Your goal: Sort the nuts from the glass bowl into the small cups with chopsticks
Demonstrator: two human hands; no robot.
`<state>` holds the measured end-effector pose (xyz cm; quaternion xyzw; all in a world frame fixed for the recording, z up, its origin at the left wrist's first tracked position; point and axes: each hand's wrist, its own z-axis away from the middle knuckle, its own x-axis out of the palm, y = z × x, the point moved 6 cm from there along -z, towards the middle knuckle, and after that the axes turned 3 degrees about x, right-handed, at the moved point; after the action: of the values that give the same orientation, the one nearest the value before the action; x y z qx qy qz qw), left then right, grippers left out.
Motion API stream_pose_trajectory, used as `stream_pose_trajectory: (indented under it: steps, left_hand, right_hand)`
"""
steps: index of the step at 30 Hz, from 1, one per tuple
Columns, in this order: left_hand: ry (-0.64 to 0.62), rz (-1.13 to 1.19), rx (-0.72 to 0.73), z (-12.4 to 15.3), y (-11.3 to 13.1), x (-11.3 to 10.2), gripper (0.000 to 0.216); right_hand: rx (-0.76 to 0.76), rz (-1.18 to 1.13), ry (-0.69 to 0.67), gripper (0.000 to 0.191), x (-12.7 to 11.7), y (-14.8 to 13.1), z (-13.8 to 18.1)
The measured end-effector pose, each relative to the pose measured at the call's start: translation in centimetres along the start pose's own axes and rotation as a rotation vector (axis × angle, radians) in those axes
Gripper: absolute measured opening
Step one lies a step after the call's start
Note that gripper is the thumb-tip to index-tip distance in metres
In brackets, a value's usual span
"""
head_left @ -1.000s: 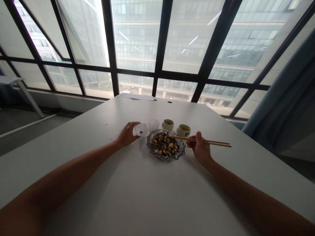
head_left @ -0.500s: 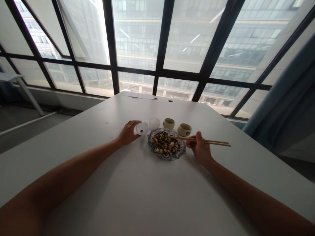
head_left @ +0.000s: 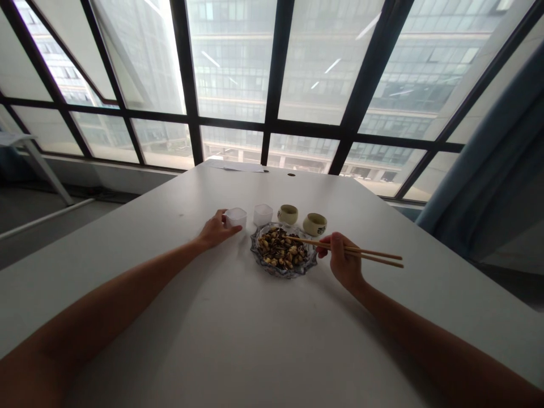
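My left hand (head_left: 219,228) has thumb and fingers around a small translucent white cup (head_left: 236,219), which stands upright left of a glass dish. A second translucent cup (head_left: 263,215) is just behind the dish. In my right hand (head_left: 341,258) are wooden chopsticks (head_left: 369,255), their tips over the dish's contents. The scalloped glass dish (head_left: 257,262) holds a mix of dark seeds and pale-shelled nuts (head_left: 283,249). Whether the tips pinch a piece is too small to tell. The inside of the held cup is not clearly visible.
Two small greenish cups, one (head_left: 288,214) behind the dish and one (head_left: 315,224) near my right hand, stand on the white table (head_left: 255,340). Papers (head_left: 242,167) lie at its far edge, by the windows. A blue curtain (head_left: 480,164) hangs at the right.
My left hand has turned the cup from tilted toward me to upright, slightly further left. The chopsticks' rear ends have spread apart a little. The whole view has shifted slightly.
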<state>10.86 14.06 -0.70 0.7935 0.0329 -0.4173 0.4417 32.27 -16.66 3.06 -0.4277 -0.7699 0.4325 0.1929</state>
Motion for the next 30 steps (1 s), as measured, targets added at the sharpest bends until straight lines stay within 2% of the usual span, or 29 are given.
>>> stream_pose_trajectory:
  steps: [3, 5, 7, 11, 14, 18, 22, 24, 28, 30]
  left_hand:
    - [-0.067, -0.001, -0.024, -1.3, 0.7, -0.7, 0.108]
    - [-0.028, -0.066, 0.070, -2.5, 2.9, -1.4, 0.104]
    - [-0.016, -0.187, 0.188, -3.8, 6.3, -1.0, 0.095]
    - [-0.182, -0.355, 0.351, -5.8, 13.1, 3.5, 0.090]
    - [-0.284, -0.448, 0.398, -7.0, 16.2, 7.3, 0.096]
    - [-0.396, -0.551, 0.340, -8.8, 17.1, 10.5, 0.103]
    - [-0.491, -0.597, 0.277, -9.9, 16.4, 11.6, 0.087]
    - [-0.450, -0.584, 0.356, -10.0, 16.6, 11.6, 0.082]
    - [-0.166, -0.581, 0.731, -9.2, 18.1, 10.5, 0.073]
    - [-0.073, -0.570, 0.846, -8.6, 18.4, 9.9, 0.068]
  right_hand:
    - [-0.011, 0.010, -0.006, 0.055, -0.3, -0.1, -0.3]
    - [0.003, 0.004, 0.009, 0.056, -0.6, 0.3, -0.6]
    - [0.032, -0.023, 0.037, 0.057, -1.0, 0.7, -0.9]
    - [0.100, -0.094, 0.083, 0.059, -1.1, 1.7, -1.2]
    - [0.142, -0.128, 0.093, 0.060, -1.0, 2.2, -1.1]
    - [0.161, -0.143, 0.082, 0.061, -0.9, 2.4, -1.1]
    - [0.152, -0.121, 0.085, 0.061, -1.0, 2.3, -1.3]
    - [0.141, -0.111, 0.095, 0.062, -1.1, 2.2, -1.4]
    - [0.119, -0.115, 0.135, 0.061, -1.5, 2.0, -1.7]
    - [0.115, -0.120, 0.150, 0.061, -1.7, 2.1, -1.8]
